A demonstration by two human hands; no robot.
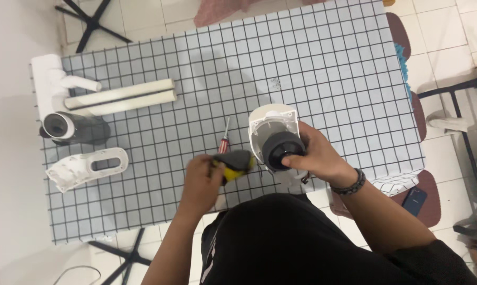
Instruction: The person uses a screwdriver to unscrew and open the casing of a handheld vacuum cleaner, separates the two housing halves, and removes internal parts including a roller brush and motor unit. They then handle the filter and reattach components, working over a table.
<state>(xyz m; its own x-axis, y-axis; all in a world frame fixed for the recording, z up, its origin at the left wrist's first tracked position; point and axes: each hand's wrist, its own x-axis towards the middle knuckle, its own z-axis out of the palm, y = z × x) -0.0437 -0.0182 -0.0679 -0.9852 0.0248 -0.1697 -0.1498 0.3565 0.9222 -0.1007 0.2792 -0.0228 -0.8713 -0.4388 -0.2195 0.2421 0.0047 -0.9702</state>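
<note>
Near the table's front edge, the right hand gripped the white motor housing while the left hand clutched a yellow-grey tool — a loosened grip might have tipped the housing over the edge.

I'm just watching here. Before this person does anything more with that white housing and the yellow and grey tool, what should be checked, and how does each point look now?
1. Right hand steadies the white housing: ok.
2. Left hand grips the yellow and grey tool: ok.
3. Tool tip seated on the housing: cannot tell, blurred.
4. Red screwdriver within reach on the checked table: ok.
5. White tubes lying apart from the hands: ok.
</note>
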